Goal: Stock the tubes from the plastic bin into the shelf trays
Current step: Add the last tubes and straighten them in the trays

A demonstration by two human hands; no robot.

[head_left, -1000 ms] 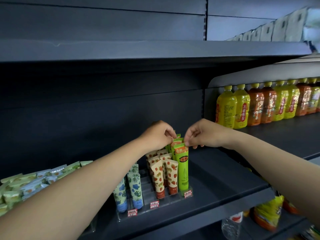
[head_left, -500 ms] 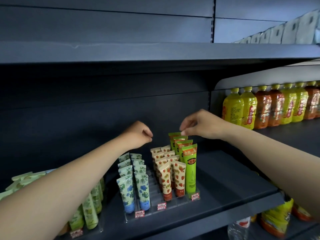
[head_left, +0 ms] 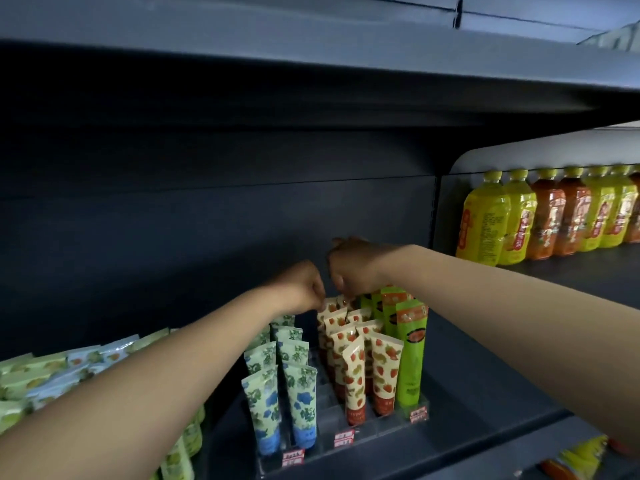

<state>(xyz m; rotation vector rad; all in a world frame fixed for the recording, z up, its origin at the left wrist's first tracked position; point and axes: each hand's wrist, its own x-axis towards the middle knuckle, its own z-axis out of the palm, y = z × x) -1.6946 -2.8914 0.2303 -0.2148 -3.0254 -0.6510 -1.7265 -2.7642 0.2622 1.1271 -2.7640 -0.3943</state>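
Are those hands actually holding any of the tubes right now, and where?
Both the left hand and right hand meet the top crimped ends of the back strawberry tubes; whether either has a grip cannot be told.

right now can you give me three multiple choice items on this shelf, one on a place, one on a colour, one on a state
1. Where do the green tubes stand in the clear tray?
A. right row
B. left row
C. middle rows

2. What colour are the caps of the strawberry tubes?
A. blue
B. red
C. white

3. How do the tubes in the tray stand?
A. lying flat
B. upright, caps up
C. upright, caps down

Answers: 1 A, they are rightmost. 2 B, their bottom ends are red. 3 C, crimped ends point up.
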